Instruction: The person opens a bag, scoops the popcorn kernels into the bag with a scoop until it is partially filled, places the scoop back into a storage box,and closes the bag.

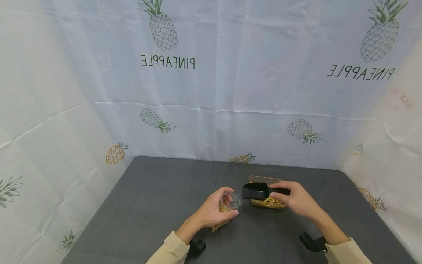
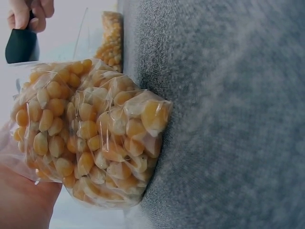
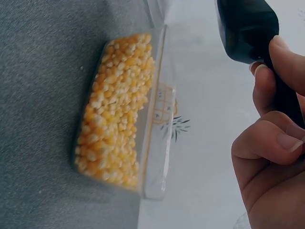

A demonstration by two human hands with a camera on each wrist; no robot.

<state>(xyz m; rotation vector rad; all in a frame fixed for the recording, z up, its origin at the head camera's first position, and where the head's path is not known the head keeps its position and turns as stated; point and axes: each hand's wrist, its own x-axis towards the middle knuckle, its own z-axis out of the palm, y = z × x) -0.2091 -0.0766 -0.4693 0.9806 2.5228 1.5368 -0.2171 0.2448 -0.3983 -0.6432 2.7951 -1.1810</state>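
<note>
My left hand (image 1: 211, 211) is curled round the upper part of a clear plastic bag (image 2: 95, 133), its mouth spread wide between thumb and fingers. Yellow corn kernels fill the lower part of the bag, whose bottom is down at the tabletop. With my right hand (image 1: 299, 200) I grip a black scoop (image 1: 255, 191) by its handle. The scoop is held in the air, its front end pointing left at the bag's mouth; its inside is hidden. Below and behind it stands a clear rectangular container (image 3: 157, 124) holding many loose corn kernels (image 3: 112, 114).
A dark grey cloth-like tabletop (image 1: 158, 198) lies under everything. White curtains (image 1: 211, 84) printed with pineapples hang behind it and along both sides. Black straps with camera mounts (image 1: 311, 242) sit at the wrists, below light sleeves (image 1: 169, 249).
</note>
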